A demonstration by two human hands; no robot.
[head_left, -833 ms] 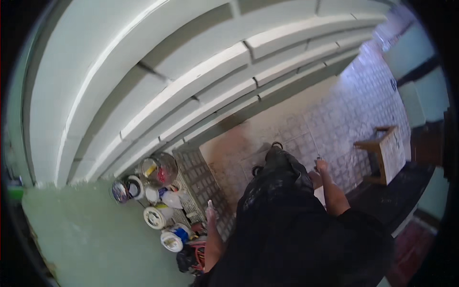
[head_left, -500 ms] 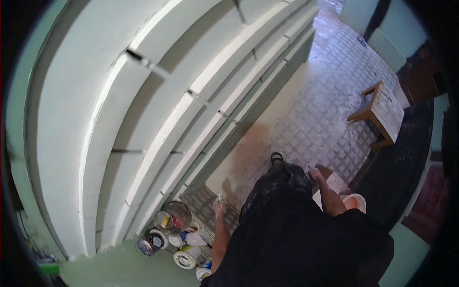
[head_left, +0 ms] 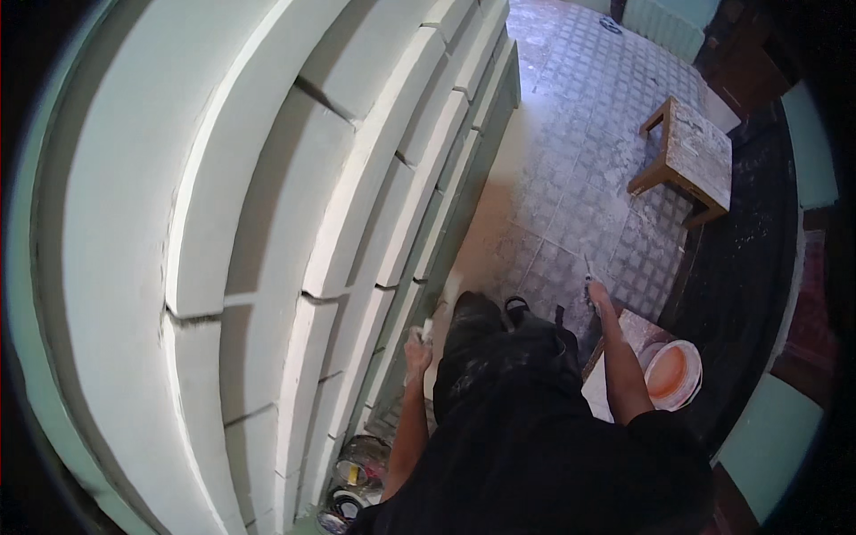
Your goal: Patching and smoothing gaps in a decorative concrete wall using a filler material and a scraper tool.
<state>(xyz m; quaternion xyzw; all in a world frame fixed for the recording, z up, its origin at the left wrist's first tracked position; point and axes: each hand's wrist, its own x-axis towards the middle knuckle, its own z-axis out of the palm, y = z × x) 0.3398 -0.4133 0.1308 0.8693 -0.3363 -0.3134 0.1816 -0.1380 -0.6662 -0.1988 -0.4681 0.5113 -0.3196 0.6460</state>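
Observation:
My left hand [head_left: 416, 352] is closed beside the lower edge of the white stepped wall panels. A small whitish piece [head_left: 428, 331] sticks up from its fingers, too small to name. Out over the floor on the right, my right hand [head_left: 599, 295] is wrapped round a thin, narrow tool [head_left: 588, 266] with a pale tip; its exact kind is not plain. Both hands look dusted with white. The nearest stepped panel [head_left: 308, 267] has dark gaps at its joints. Near my right forearm stands a white bucket [head_left: 673, 374] with an orange inside.
A wooden stool [head_left: 700, 143] with a white-spattered top stands ahead on the right. Patterned tile floor [head_left: 557, 196] stretches forward, dusty with white. A splattered board or box [head_left: 637, 334] lies by the bucket. Jars and tubs [head_left: 357, 468] sit low on the left.
The view has shifted forward along the wall. My left hand has come up closer to the panels. My right hand has moved forward, away from the box, and the tool now shows more clearly.

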